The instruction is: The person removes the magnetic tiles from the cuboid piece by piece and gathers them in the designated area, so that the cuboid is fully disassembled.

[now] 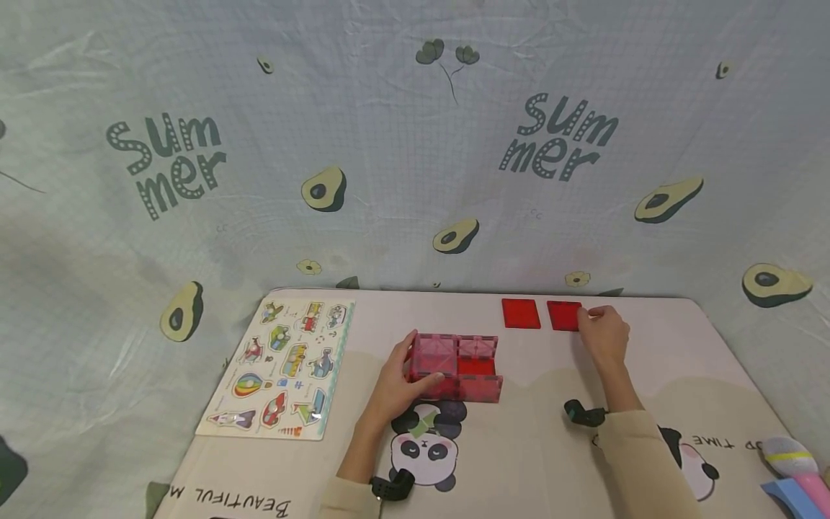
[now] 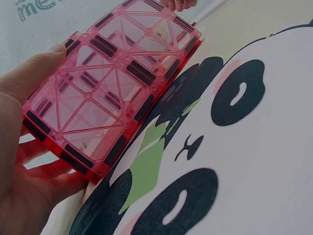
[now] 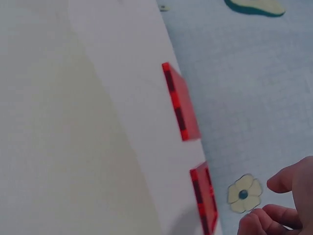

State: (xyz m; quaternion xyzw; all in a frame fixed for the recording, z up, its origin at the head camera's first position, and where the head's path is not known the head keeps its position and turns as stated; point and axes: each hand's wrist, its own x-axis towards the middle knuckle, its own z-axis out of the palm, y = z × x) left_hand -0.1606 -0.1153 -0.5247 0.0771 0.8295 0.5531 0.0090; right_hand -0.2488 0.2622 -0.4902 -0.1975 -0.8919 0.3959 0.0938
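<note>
My left hand (image 1: 394, 386) grips the left end of a box-like build of pink-red translucent magnetic tiles (image 1: 478, 389). Its thumb lies along the top edge and the fingers reach round the side, as the left wrist view shows. The build (image 2: 90, 98) has dark magnet strips and crossed ribs. At the far edge of the table my right hand (image 1: 606, 335) is beside a flat red square tile (image 1: 563, 316), fingertips right by its right edge. In the right wrist view thumb and fingers stand apart with a gap. Another red tile (image 1: 521, 313) lies to the left.
A picture puzzle board (image 1: 279, 371) of vehicles lies at the left. At the right front are a toy microphone (image 1: 791, 455) and a blue piece (image 1: 792, 497). Panda prints (image 1: 424, 458) mark the white table top (image 1: 519, 461). A printed cloth (image 1: 389, 130) hangs behind.
</note>
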